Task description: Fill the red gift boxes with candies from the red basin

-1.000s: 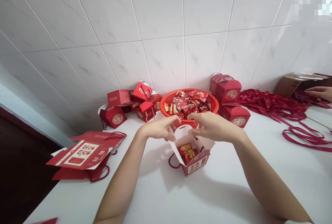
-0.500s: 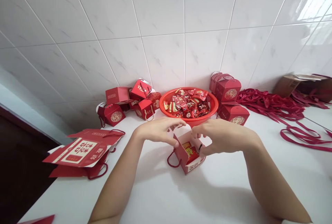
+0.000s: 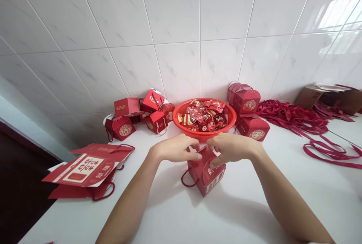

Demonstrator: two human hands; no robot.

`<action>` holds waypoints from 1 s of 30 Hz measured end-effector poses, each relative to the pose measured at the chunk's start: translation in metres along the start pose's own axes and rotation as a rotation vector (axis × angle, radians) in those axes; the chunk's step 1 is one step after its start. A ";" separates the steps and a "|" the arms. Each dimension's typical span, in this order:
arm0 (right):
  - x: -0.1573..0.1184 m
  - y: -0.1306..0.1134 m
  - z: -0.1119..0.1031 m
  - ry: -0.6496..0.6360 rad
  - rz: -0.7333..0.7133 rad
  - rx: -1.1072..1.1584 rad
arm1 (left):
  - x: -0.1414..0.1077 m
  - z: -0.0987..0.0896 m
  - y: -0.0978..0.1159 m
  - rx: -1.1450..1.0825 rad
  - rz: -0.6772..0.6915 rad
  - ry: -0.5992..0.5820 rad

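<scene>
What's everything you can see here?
Peaked cardboard gift box: one, red, between the hands
Round plastic basket: one, red, beyond box
Wrapped sweets: many, mostly red, in basket
Small cardboard boxes: several, red, flanking basket
Flattened cardboard boxes: several, red, left
Tangled ribbons: uncountable, dark red, right
Open cardboard carton: one, brown, far right
Flat table: one, white, underneath
Tiled wall: one, whitish, behind
Dark surface: one, brownish, left edge
Left hand: one, bare, at box's left
Right hand: one, bare, at box's right
</scene>
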State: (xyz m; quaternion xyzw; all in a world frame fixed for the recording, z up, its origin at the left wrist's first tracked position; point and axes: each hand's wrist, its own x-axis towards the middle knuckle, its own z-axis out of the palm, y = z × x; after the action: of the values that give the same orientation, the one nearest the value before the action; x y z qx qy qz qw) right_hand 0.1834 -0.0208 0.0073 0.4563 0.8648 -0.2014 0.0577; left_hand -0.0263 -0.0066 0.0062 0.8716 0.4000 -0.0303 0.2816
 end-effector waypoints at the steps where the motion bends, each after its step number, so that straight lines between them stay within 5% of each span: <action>1: 0.002 -0.001 0.001 -0.014 0.064 -0.028 | -0.002 -0.001 0.000 -0.015 -0.005 -0.013; 4: 0.009 -0.002 0.004 -0.075 0.151 -0.063 | -0.003 0.003 0.007 -0.003 -0.057 -0.034; 10: 0.024 0.014 0.006 -0.114 -0.004 0.064 | 0.005 0.024 0.024 0.049 -0.164 -0.090; 16: 0.041 0.032 0.010 -0.182 -0.164 0.229 | 0.011 0.022 0.012 -0.042 -0.116 -0.108; 22: 0.044 0.032 0.008 -0.265 -0.097 0.412 | 0.011 0.015 -0.002 -0.044 -0.171 -0.047; 26: 0.037 0.035 0.001 -0.200 -0.028 0.478 | 0.014 0.010 -0.013 -0.107 -0.214 -0.085; 30: 0.018 0.038 -0.009 0.008 -0.137 0.602 | 0.019 0.009 -0.021 -0.250 -0.199 -0.124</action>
State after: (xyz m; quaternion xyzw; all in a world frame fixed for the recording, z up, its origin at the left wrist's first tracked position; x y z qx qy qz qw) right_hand 0.2044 0.0154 -0.0002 0.3945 0.7951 -0.4502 -0.0974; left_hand -0.0270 0.0131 -0.0163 0.7823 0.4669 -0.0618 0.4077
